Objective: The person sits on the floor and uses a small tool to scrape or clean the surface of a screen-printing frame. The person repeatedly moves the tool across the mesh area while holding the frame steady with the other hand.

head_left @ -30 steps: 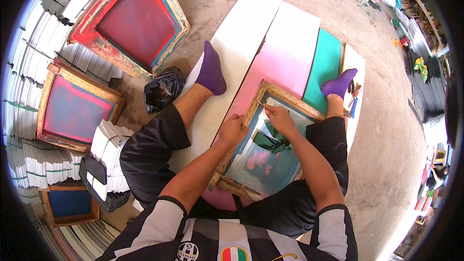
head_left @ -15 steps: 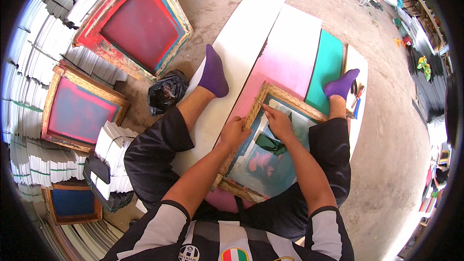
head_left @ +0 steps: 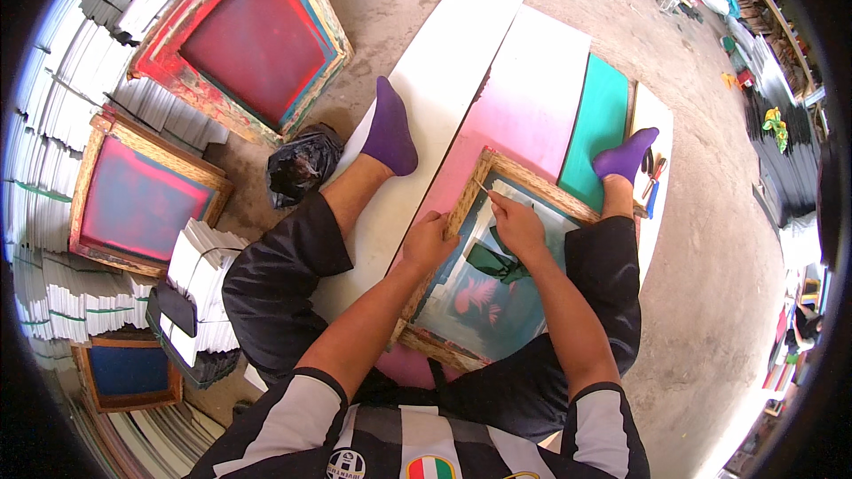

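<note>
A wooden screen-printing frame (head_left: 534, 176) with blue-grey mesh (head_left: 439, 300) lies tilted across my lap. My left hand (head_left: 430, 242) is closed round its left rail. Inside the frame's upper left corner, my right hand (head_left: 517, 223) pinches a thin, slim tool (head_left: 483, 186), its tip at the inner edge of the rail. I cannot make out the tool's kind. Pale strips run along the mesh border, and a pink leafy shape (head_left: 477, 296) shows on the mesh. Dark green pieces (head_left: 493, 260) lie on it, partly behind my right hand and wrist.
Beneath my legs lie white, pink and green boards (head_left: 596, 115). Pliers and other hand tools (head_left: 655, 182) rest beside my right foot. At left are more screen frames (head_left: 257, 44), a black plastic bag (head_left: 302, 167) and tied paper stacks (head_left: 206, 288). Concrete floor (head_left: 710, 302) extends to the right.
My right hand and the thin tool have shifted slightly to the right and down along the rail. My left hand keeps its hold on the frame.
</note>
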A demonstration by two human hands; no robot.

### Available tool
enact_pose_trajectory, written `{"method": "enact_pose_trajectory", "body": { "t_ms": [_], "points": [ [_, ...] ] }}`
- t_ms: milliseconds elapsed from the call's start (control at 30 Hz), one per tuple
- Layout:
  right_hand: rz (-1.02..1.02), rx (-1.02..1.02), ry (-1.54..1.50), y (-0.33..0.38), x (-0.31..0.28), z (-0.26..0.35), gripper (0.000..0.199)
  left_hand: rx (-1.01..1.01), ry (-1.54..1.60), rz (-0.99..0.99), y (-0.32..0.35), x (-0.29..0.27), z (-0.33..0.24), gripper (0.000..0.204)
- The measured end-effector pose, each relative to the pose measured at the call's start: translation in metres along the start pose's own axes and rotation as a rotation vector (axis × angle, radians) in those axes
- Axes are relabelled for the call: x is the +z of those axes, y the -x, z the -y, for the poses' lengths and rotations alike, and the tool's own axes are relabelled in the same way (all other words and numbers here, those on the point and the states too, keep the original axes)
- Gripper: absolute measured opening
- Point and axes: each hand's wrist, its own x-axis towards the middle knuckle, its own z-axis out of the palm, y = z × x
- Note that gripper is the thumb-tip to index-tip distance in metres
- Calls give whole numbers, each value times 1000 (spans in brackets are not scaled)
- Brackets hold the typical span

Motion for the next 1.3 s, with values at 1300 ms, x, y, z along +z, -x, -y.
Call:
{"method": "enact_pose_trajectory", "body": {
  "t_ms": [1300],
  "points": [
    [31, 16, -513, -16, 38, -42, 36, 3, -29, 38, -3, -6, -12, 48]
  ]
}}
